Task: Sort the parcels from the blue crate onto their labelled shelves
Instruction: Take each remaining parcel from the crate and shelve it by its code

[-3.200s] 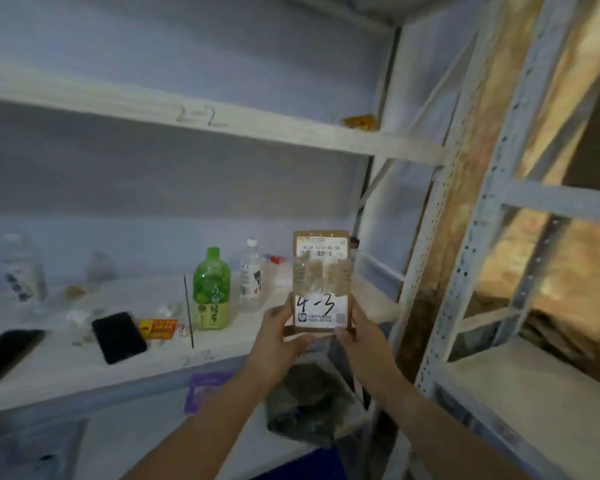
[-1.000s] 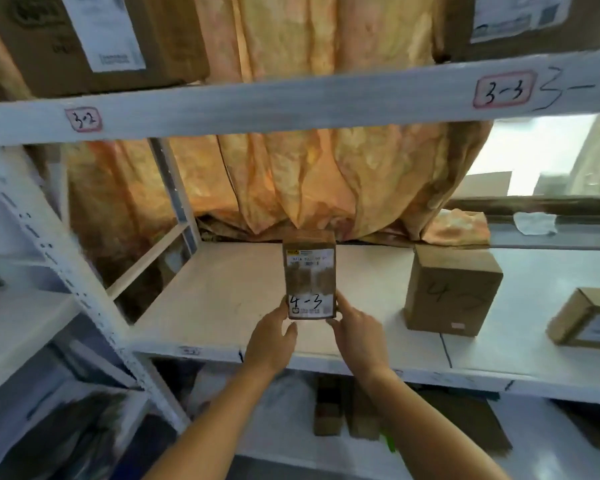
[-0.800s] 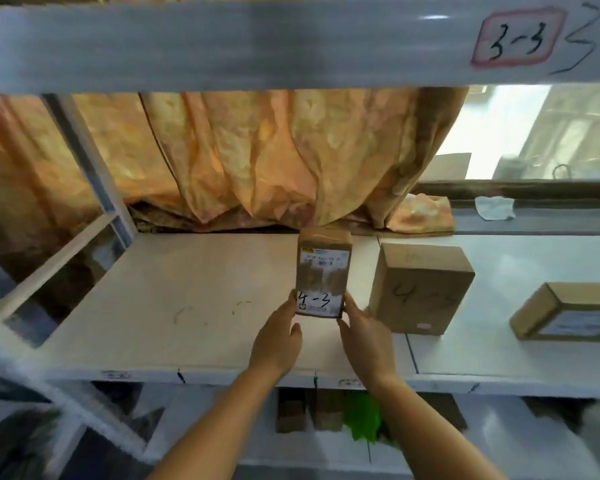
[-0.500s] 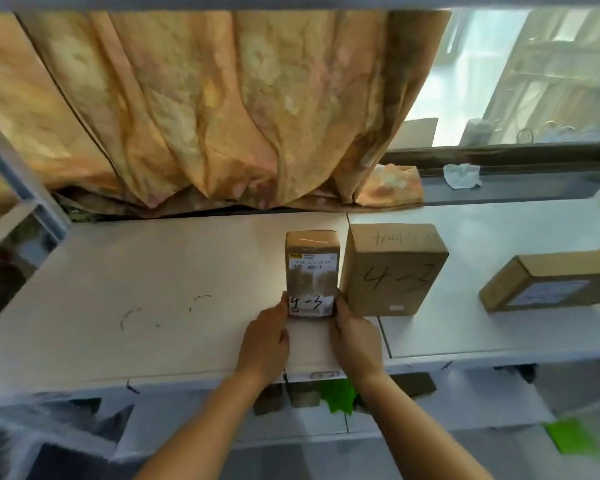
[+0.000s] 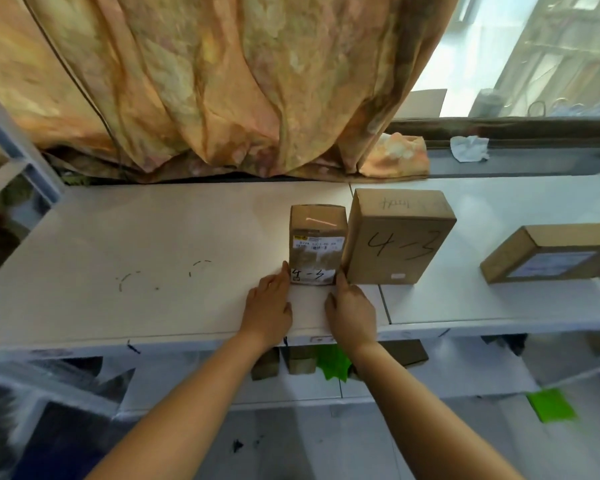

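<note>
Now the straight fingers [image 5: 284, 271] of the left hand [image 5: 269, 306] lie against the lower left edge of the small parcel [image 5: 317, 249], and those of the right hand [image 5: 352, 311] against its lower right edge. Both thumbs are held back, clear of the cardboard, so neither hand wraps round it; the fingers only touch its sides. A second ago the same two hands held the parcel up in the air in front of the shelf [image 5: 153, 237]; half a second ago it was already down with the hands flanking it, much as now. It stands upright on the pale board, near the front edge, its white label with a handwritten "4-3" facing the camera. Its right side touches the larger box [image 5: 399, 240], also marked "4-3", which has not shifted. Farther right, well apart, lies a flat box [image 5: 548, 252]. Behind the shelf hangs an orange curtain [image 5: 222, 81]. Both forearms reach in from below.
</note>
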